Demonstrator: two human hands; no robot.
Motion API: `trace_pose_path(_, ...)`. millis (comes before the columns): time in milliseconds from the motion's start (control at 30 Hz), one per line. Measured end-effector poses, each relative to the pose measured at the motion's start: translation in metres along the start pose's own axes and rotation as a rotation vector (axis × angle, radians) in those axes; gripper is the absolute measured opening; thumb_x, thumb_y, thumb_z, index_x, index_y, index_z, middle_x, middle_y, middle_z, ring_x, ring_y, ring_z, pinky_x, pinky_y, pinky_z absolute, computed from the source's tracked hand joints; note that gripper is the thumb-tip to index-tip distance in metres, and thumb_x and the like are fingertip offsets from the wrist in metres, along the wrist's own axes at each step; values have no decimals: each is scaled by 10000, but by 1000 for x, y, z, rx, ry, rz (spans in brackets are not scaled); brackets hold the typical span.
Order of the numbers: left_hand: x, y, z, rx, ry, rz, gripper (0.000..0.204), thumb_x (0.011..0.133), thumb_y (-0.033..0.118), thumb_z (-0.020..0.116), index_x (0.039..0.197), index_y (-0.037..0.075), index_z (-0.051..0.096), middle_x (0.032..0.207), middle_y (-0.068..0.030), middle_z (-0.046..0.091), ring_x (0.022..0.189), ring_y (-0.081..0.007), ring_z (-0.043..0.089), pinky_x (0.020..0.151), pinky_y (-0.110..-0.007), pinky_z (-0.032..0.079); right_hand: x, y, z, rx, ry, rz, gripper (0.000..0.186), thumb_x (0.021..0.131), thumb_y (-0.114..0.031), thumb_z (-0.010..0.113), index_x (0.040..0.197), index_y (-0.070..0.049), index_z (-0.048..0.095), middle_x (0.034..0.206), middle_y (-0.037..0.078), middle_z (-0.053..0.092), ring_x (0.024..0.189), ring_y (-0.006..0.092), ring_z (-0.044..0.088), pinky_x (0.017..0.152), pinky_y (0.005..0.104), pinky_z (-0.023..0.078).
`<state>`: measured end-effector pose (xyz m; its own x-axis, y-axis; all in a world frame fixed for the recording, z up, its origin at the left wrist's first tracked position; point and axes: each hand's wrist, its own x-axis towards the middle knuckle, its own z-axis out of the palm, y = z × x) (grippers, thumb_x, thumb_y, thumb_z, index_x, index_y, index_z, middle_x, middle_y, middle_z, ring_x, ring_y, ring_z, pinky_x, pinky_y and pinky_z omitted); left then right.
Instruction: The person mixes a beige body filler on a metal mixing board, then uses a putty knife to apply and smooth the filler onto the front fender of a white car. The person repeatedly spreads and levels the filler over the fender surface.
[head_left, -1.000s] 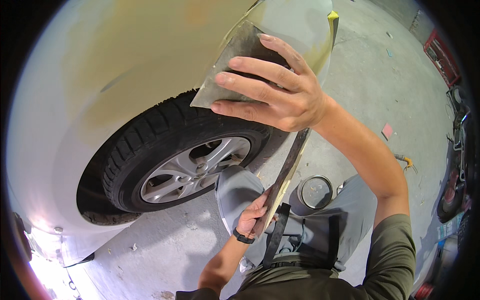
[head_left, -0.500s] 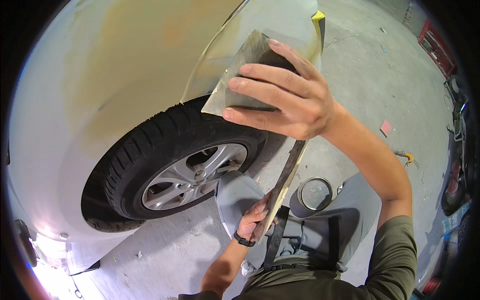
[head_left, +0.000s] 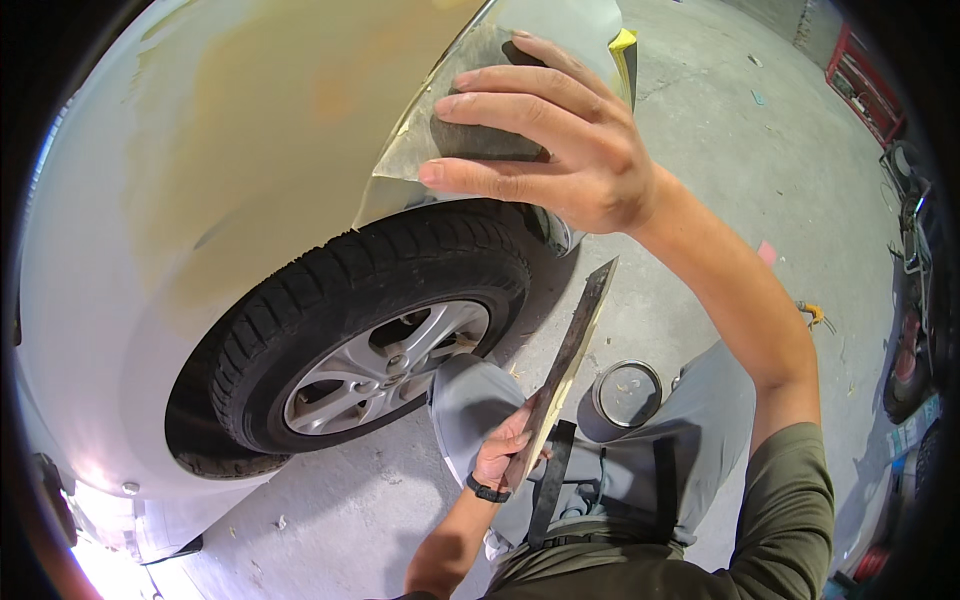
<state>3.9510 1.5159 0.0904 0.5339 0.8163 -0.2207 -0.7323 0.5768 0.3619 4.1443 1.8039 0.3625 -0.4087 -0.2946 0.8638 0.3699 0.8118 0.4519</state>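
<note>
The spreader (head_left: 425, 140), clasped in the right hand (head_left: 570, 140), has been brought up to the panel (head_left: 230, 120)'s edge above the tyre (head_left: 290, 310), closing the gap; the board (head_left: 568, 365) is gripped by the left hand (head_left: 503, 453).

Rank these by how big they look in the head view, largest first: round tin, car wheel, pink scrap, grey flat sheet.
1. car wheel
2. grey flat sheet, judged by the part the right hand leaves uncovered
3. round tin
4. pink scrap
</note>
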Motion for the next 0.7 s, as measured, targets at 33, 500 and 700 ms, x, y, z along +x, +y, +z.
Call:
trace_pose_path(33,0,0,1,4,6,0,1063,908,210,796,1733,5,159,1531,-111,596,1072,-196,747,906,-363,646,-1,0,0,24,2,10,370,765,-239,876,1126,-326,875,1175,35,789,1105,259,748,1077,551,567)
trace_pose_path(500,2,-10,14,-243,-67,91,988,896,85,750,1735,71,229,1447,-186,664,914,-342,804,787,-375,663,-37,-77,-84,287,-251,289,324,937,-207,674,1228,-221,814,1152,23,751,1093,240,726,1108,480,565)
trace_pose_path(700,8,-4,65,-154,126,154,1058,815,145,767,1734,77,247,1476,-150,619,1058,-253,748,887,-334,636,-82,-166,-125,543,-422,339,344,963,-184,662,1273,-206,808,1239,73,728,1156,252,707,1134,571,531)
